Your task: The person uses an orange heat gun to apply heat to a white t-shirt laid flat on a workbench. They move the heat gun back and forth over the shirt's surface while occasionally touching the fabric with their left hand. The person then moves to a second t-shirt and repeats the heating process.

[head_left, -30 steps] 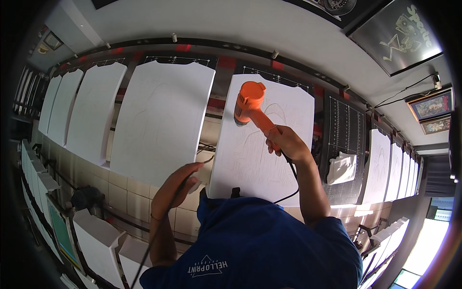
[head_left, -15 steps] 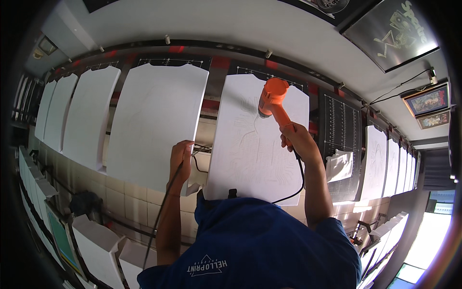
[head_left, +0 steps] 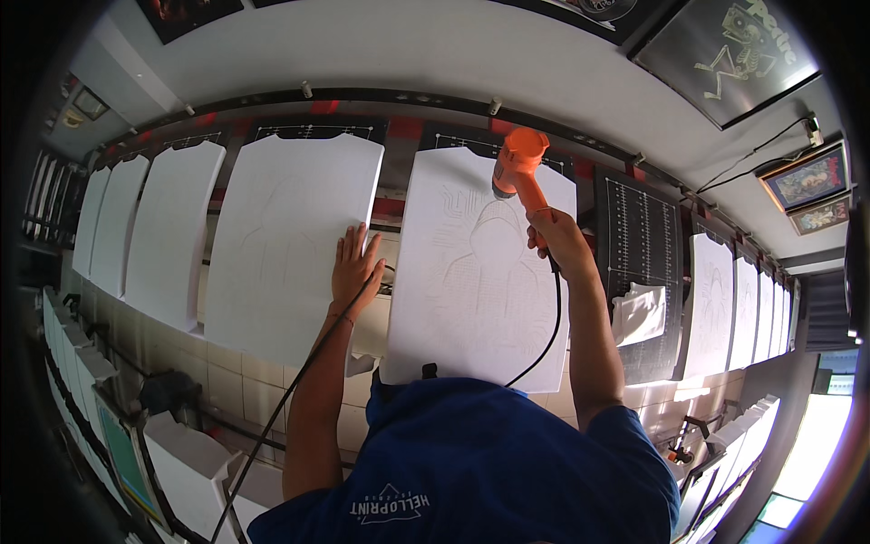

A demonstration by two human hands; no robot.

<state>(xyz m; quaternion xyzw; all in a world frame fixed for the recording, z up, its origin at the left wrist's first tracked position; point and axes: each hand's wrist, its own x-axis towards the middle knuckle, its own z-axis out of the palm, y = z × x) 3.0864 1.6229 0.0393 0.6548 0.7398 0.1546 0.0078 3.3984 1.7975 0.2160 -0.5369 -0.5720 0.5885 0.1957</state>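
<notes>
My right hand (head_left: pixel 562 243) is closed round the handle of an orange heat gun (head_left: pixel 521 163). Its nozzle points down at the upper part of a white fabric-covered printing board (head_left: pixel 489 335), which carries a faint line drawing of a hooded figure. From the handle a black cord (head_left: pixel 551 337) curves down to my body. My left hand (head_left: pixel 358 265) lies with fingers stretched out on the right edge of the neighbouring white board (head_left: pixel 281 236). Another length of dark cord (head_left: pixel 294 385) runs past its thumb and along my left forearm.
More white boards (head_left: pixel 168 222) stand in a row to the left. Right of the heat gun is a dark board with white markings (head_left: pixel 639 236), bearing a crumpled white piece (head_left: pixel 640 314). Further white boards (head_left: pixel 709 304) follow on the right. A dark rail (head_left: pixel 399 95) runs behind.
My left hand has moved up and opened from a curled grip to lie flat on the left board's edge. The heat gun has shifted slightly upward in my right hand.
</notes>
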